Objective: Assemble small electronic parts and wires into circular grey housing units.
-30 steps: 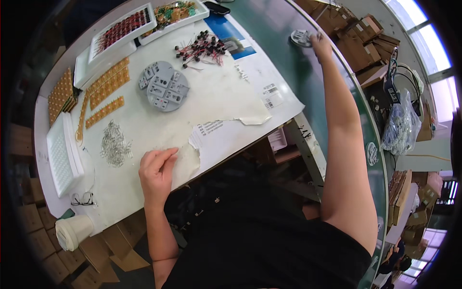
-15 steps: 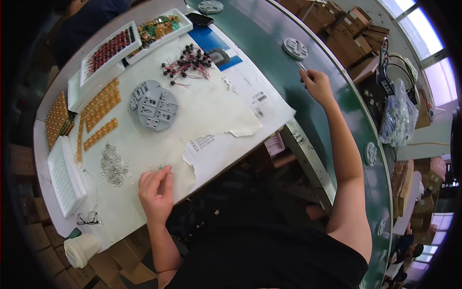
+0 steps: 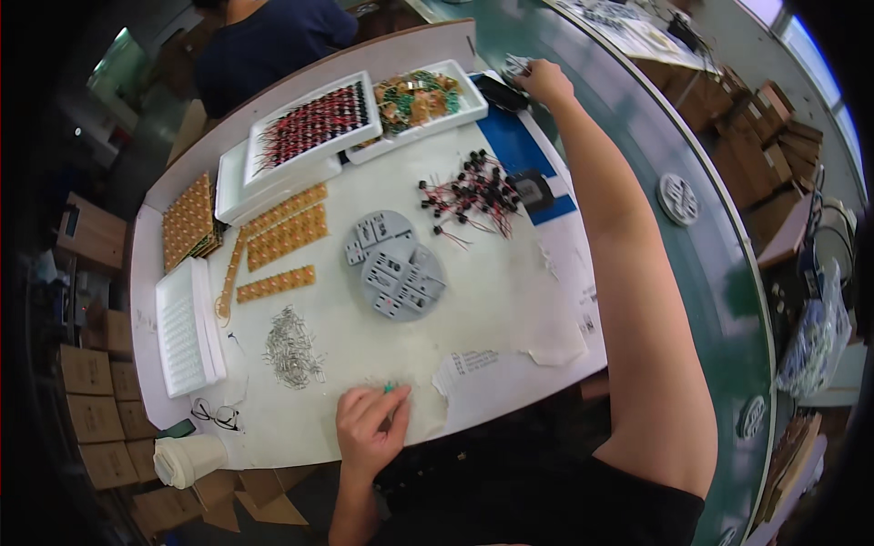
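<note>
Your right hand (image 3: 543, 80) reaches to the worktop's far right corner, fingers closed on a round grey disc (image 3: 515, 65) at the green conveyor's (image 3: 637, 118) edge; lift it clear of the black phone (image 3: 499, 93) beside it. Your left hand (image 3: 369, 428) rests at the near edge, fingertips pinched over a small green part (image 3: 389, 389); keep that pinned.

White trays of wired parts (image 3: 314, 123), orange strips (image 3: 282, 238), paper cup (image 3: 189, 460), spectacles (image 3: 217, 415), cardboard boxes (image 3: 86, 369)

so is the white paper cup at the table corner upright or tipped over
Tipped: the white paper cup lies on its side by the glasses.
</note>
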Demonstrator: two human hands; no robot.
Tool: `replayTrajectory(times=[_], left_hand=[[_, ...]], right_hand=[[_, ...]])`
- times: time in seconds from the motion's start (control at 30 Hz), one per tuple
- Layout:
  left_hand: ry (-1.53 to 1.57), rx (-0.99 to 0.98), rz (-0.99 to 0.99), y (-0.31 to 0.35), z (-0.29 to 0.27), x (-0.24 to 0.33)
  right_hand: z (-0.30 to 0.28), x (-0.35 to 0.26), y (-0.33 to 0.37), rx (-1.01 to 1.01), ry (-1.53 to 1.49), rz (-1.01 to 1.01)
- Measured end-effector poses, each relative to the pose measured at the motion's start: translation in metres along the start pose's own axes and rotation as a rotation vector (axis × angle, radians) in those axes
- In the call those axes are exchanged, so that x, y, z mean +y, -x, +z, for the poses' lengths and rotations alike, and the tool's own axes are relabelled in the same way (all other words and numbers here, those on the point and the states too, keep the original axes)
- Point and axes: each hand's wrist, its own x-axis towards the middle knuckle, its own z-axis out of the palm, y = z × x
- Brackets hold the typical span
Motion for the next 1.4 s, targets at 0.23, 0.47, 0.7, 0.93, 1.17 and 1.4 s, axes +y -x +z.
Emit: replayTrajectory(times=[0.23,0.47,0.7,0.93,1.17,1.4], left_hand=[[0.030,-0.047,0.040,-0.009,-0.003,-0.005],[0.095,0.234,0.092,-0.003,-0.030,-0.002],[0.050,-0.107,0.067,-0.005,-0.025,-0.002],[0.046,-0.089,0.060,0.010,-0.006,-0.010],[0.083,-0.066,0.090,0.015,0.000,-0.014],[0.186,-0.097,-0.013,0.014,-0.010,-0.013]], right_hand=[[-0.008,0.077,-0.026,0.324,-0.197,-0.109],[-0.102,-0.051,0.270,-0.564,-0.753,-0.992],[-0.060,-0.089,0.379,-0.447,-0.201,-1.131],[-0.052,-0.166,0.387,-0.363,-0.492,-0.808],[0.017,-0.270,0.391,-0.739,-0.087,-1.316],[0.025,-0.272,0.400,-0.712,-0.041,-1.306]])
